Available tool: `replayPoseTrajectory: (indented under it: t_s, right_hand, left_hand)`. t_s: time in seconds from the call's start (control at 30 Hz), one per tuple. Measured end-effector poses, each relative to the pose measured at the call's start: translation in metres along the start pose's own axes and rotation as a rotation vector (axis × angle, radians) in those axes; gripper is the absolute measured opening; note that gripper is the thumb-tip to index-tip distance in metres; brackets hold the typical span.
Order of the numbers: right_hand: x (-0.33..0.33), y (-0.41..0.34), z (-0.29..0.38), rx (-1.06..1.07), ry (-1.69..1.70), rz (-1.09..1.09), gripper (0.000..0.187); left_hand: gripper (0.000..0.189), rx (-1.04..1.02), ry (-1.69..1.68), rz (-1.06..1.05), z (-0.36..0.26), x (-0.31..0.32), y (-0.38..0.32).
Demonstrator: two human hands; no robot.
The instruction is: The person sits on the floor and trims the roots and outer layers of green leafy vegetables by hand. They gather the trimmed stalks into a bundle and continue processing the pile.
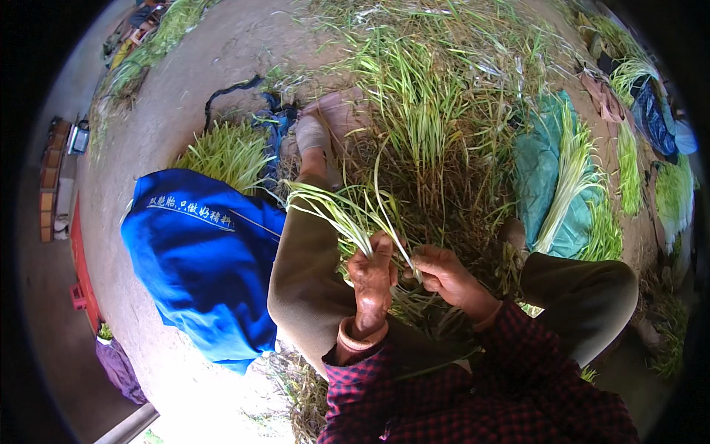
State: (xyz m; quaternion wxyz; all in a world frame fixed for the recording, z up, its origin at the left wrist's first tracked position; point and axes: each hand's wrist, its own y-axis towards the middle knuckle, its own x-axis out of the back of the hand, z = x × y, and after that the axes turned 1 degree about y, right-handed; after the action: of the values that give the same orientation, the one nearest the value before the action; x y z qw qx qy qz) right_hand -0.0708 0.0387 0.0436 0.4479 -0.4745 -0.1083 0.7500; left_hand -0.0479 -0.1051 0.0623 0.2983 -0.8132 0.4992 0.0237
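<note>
My left hand (370, 275) is closed around a small bunch of pale green chive-like stalks (327, 208), whose leafy ends fan out to the left. Close beside it, my right hand (452, 277) pinches the white lower end of a single stalk (392, 230) between thumb and fingers. Its upper part rises past my left hand. Between my legs and beyond lies a large heap of uncleaned green stalks (424, 105) with dry brown bases. Loose leaf scraps (427, 308) lie below my hands, partly hidden by them.
A blue cloth (205, 266) bearing writing covers something left of my knee, beside bunched greens (230, 152). To the right, white-stemmed stalks (568, 183) rest on a green plastic sheet (541, 155). A person (679, 130) sits at far right. A wooden rack (51, 180) stands far left.
</note>
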Motion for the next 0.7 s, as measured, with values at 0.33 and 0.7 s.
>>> replayPoseTrajectory:
  t_s: [0.33, 0.7]
  right_hand:
    - [0.007, 0.001, 0.001, -0.075, -0.799, -0.101, 0.021]
    - [0.033, -0.010, -0.054, 0.041, -1.802, 0.073, 0.021]
  left_hand:
    - [0.010, -0.060, 0.039, -0.040, -0.007, 0.001, 0.000]
    - [0.017, -0.525, -0.080, -0.035, -0.118, 0.032, 0.013]
